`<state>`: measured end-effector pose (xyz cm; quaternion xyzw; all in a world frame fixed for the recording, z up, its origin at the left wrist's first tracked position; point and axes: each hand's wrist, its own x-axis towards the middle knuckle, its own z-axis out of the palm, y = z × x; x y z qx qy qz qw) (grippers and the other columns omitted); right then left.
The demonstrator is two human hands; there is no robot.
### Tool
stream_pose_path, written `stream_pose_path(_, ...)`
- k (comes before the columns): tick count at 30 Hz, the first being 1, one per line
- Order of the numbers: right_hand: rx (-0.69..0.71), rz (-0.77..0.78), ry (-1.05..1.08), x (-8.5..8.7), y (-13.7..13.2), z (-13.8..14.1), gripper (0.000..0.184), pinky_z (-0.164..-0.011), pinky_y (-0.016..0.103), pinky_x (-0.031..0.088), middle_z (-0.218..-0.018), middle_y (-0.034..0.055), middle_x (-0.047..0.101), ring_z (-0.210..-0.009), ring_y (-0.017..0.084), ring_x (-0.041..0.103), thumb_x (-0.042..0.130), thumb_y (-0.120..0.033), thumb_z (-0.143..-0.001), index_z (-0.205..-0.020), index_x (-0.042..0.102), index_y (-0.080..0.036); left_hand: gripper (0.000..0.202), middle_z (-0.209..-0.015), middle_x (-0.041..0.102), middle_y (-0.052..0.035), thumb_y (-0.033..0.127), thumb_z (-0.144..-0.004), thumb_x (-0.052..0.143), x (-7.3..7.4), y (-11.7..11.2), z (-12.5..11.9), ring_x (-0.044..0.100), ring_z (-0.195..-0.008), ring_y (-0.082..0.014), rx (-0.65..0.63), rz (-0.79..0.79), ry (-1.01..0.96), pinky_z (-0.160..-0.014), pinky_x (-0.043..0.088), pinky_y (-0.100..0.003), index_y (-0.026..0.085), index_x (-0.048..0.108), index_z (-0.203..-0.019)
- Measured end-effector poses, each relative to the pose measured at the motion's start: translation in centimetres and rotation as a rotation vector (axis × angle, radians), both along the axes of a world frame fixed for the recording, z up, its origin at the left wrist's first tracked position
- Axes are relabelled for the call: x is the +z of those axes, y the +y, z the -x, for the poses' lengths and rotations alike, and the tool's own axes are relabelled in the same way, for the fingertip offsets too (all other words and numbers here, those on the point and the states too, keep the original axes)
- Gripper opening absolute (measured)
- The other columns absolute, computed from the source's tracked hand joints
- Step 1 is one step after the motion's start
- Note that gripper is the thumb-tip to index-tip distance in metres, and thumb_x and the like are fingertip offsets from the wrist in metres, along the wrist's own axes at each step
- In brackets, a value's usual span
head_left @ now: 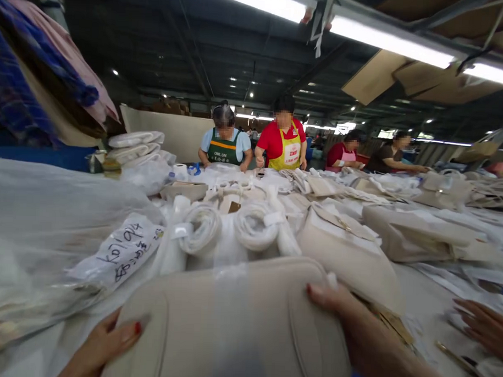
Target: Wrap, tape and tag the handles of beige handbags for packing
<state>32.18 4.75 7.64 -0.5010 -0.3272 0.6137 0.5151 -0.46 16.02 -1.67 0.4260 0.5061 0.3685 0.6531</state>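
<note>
A beige handbag (226,319) fills the lower middle of the head view, tilted toward me. My left hand (110,340) grips its left side, thumb on the front face. At the upper right side, my right hand (334,301) holds it with the thumb pressed on the panel; the other fingers of both hands are hidden behind the bag. A strip of clear wrap runs down its middle. Just beyond lie two coiled straps in white wrapping, a left coil (200,229) and a right coil (256,227).
A clear plastic sack (64,220) with a handwritten label (123,250) lies left. More beige bags (348,252) cover the table to the right. A co-worker's hand (484,323) is at the right edge. Across the table stand people in aprons (290,148). Tube lights (388,39) hang overhead.
</note>
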Motion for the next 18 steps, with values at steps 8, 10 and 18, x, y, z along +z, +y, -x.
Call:
stream_pose_path(8,-0.231,-0.159,-0.176,8.9,15.9,-14.7,0.036,-0.07,0.035,0.053,-0.074,0.0045,0.071,-0.065,0.018,0.067,0.045,-0.04,-0.088,-0.097,0.065,-0.012,0.024,-0.066,0.071,-0.0035,0.012,-0.059,0.066,10.6,11.5,-21.0,0.066,-0.059,-0.0183,0.043,-0.032,-0.561,-0.068,0.059,-0.03,0.011,0.067,-0.083)
stream_pose_path(10,-0.309,-0.233,-0.208,9.4,19.2,-18.4,0.031,-0.07,0.035,0.054,-0.072,0.0039,0.071,-0.066,0.018,0.067,0.045,-0.037,-0.09,-0.094,0.065,-0.014,0.019,-0.065,0.07,-0.0029,0.01,-0.063,0.061,11.4,15.1,-25.8,0.067,-0.062,-0.0186,0.037,-0.072,-0.642,-0.073,0.058,-0.031,0.011,0.066,-0.082)
stream_pose_path(18,-0.551,-0.05,-0.462,0.2,26.6,-29.4,0.012,-0.059,0.03,0.052,-0.063,-0.0012,0.062,-0.061,0.014,0.06,0.05,-0.021,-0.088,-0.079,0.058,-0.017,0.011,-0.064,0.065,-0.0014,0.016,-0.076,0.054,5.9,26.0,-40.1,0.065,-0.074,-0.0183,0.049,-0.261,-0.236,-0.07,0.055,-0.03,0.013,0.057,-0.086)
